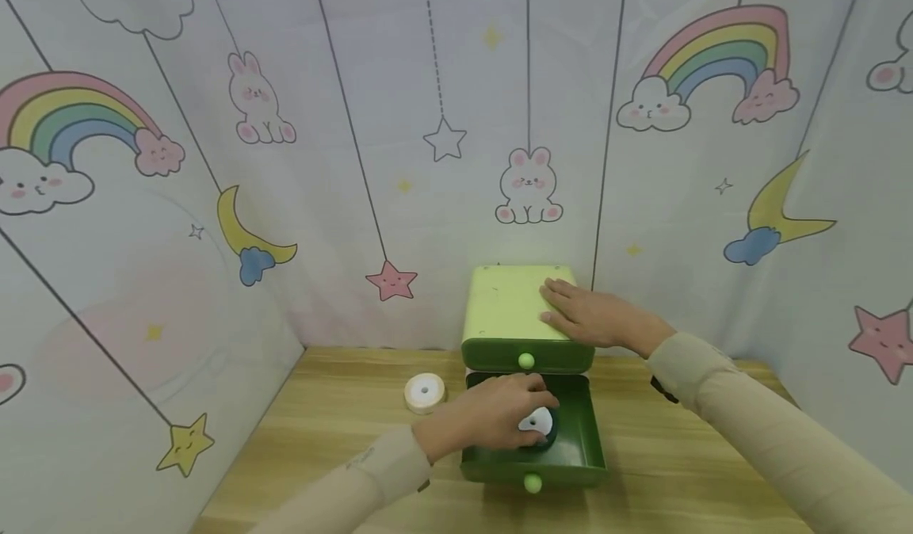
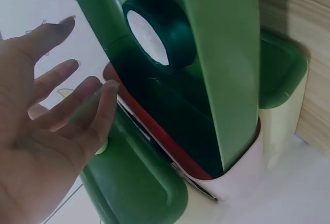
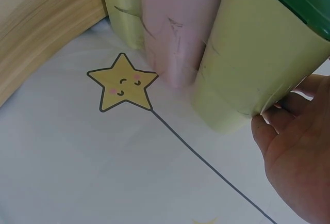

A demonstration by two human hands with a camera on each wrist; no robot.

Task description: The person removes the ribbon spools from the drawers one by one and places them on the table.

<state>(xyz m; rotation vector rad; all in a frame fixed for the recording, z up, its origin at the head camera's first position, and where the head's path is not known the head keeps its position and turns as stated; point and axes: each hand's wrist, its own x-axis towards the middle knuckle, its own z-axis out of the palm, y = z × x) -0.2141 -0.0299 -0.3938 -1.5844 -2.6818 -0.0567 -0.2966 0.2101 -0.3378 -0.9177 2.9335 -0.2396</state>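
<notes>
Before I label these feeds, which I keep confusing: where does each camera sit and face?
Head: worn on the head, facing forward and down at the drawer unit; left hand, right hand and forearms show.
Left wrist: on that wrist, facing the open drawer; left hand shows.
Right wrist: on that wrist, facing the unit's side and backdrop; right hand partly shows.
Shared: head and left-wrist views both show the dark green spool inside that drawer.

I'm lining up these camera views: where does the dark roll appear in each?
Head: dark roll low, right of centre, in the open drawer, partly behind the left hand.
Left wrist: upper middle, in the drawer.
Right wrist: not in it.
Shared landmark: the cabinet.
</notes>
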